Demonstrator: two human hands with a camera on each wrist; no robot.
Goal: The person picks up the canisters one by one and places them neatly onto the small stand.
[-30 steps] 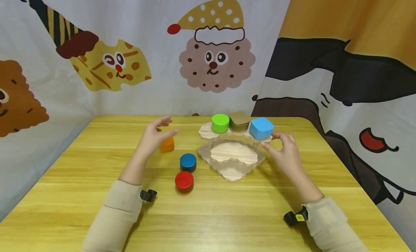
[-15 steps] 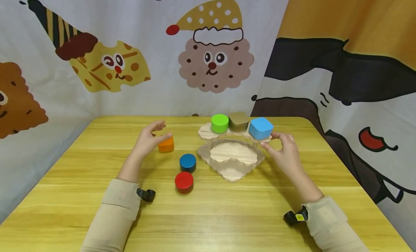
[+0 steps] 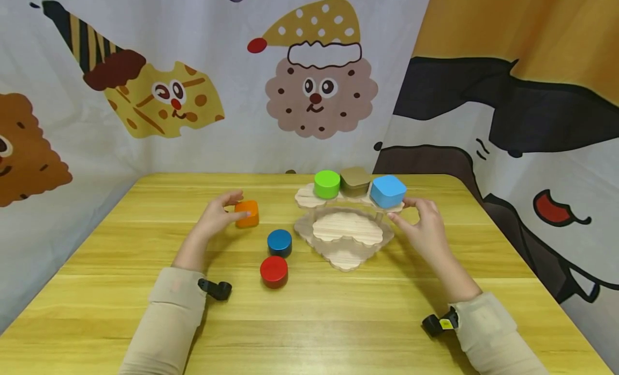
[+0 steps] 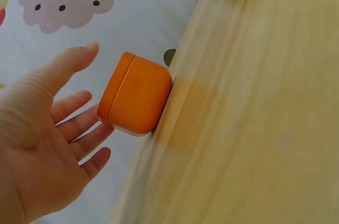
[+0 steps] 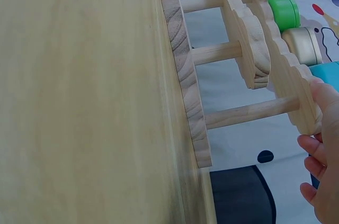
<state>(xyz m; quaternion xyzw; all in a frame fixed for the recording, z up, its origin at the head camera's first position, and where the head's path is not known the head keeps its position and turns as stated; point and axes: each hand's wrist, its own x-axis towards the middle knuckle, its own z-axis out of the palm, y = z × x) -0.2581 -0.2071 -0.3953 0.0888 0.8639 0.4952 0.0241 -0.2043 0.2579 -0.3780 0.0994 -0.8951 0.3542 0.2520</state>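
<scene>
My left hand [image 3: 215, 216] is beside an orange rounded-square block [image 3: 247, 214] standing on the table. In the left wrist view its thumb is spread apart from the block [image 4: 139, 96], while the fingertips reach its near edge. My right hand [image 3: 425, 224] pinches the right end of the top tier of a wooden tiered stand [image 3: 348, 232] with wavy edges. That tier bears a green round block [image 3: 327, 184], a brown block [image 3: 355, 181] and a light blue block [image 3: 388, 191]. Dowels join the tiers in the right wrist view, where the stand [image 5: 185, 70] rests on the table.
Between the left hand and the stand are a dark blue round block [image 3: 279, 243] and, nearer, a red round block [image 3: 274, 272]. The wooden table [image 3: 329, 332] ends at a cartoon-printed curtain [image 3: 193, 149] behind. Each wrist carries a small black camera.
My left hand has come down and slightly left, from above and behind the orange block to beside it. The right hand keeps its hold on the stand; the blocks have stayed in place.
</scene>
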